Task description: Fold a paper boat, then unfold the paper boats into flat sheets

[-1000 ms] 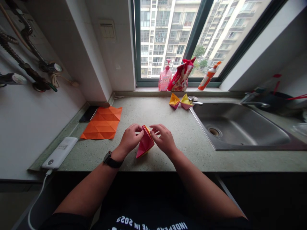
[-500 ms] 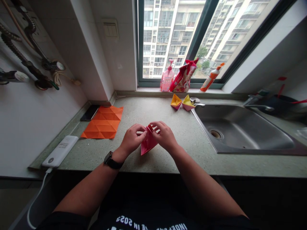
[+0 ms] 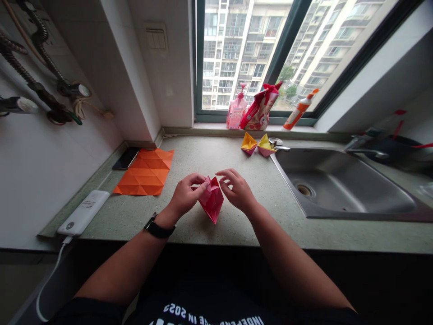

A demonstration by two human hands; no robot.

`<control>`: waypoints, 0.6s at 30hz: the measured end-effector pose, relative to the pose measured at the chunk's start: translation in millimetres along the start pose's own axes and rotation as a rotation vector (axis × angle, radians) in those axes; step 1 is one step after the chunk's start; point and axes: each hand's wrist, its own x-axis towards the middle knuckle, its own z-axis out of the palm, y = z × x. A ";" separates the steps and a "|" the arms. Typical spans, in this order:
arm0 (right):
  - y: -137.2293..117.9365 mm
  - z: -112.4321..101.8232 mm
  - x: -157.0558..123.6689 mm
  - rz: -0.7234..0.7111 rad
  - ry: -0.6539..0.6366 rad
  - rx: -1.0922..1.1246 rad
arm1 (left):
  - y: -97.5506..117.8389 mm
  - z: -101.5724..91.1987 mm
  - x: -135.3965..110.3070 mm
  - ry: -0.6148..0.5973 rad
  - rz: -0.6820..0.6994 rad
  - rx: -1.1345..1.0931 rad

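A pink folded-paper piece (image 3: 212, 202) with a red-orange inner face is held just above the counter, its point toward me. My left hand (image 3: 188, 192) pinches its upper left edge between thumb and fingers. Just right of the paper, my right hand (image 3: 236, 187) has its fingers curved and apart, with nothing between them. Two small folded paper boats, one orange-yellow (image 3: 249, 143) and one yellow and pink (image 3: 266, 145), stand near the sink's corner. A creased orange sheet (image 3: 145, 172) lies flat on the left.
The speckled counter (image 3: 189, 155) runs below the window. A steel sink (image 3: 355, 180) is sunk into its right side. A dark phone (image 3: 126, 158) and a white power bank (image 3: 84, 213) with cable lie left. A pink pump bottle (image 3: 237, 110), red bag (image 3: 260, 108) and orange-white bottle (image 3: 299, 110) stand on the sill.
My right hand has let go of the pink paper and moved slightly right. The paper has turned, its lower point swinging rightward, while my left hand keeps hold.
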 end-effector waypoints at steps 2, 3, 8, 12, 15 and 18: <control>-1.3 -3.7 -3.6 -0.087 -0.020 0.062 | 1.1 -0.4 1.2 -0.001 -0.028 -0.027; -1.0 -5.2 -5.7 -0.118 -0.039 0.078 | 1.6 -0.5 1.8 -0.001 -0.037 -0.040; 10.1 -4.3 -17.0 -0.110 -0.084 0.028 | 2.8 0.1 3.0 0.005 -0.062 -0.083; 16.7 2.8 -21.0 -0.045 -0.058 -0.064 | 1.7 2.8 1.7 -0.012 -0.077 -0.088; 13.3 8.3 -20.5 0.028 -0.027 -0.146 | -0.2 4.8 -0.7 -0.040 -0.078 -0.062; 6.7 13.3 -19.0 0.074 0.024 -0.174 | -4.0 5.4 -3.6 -0.047 -0.064 -0.049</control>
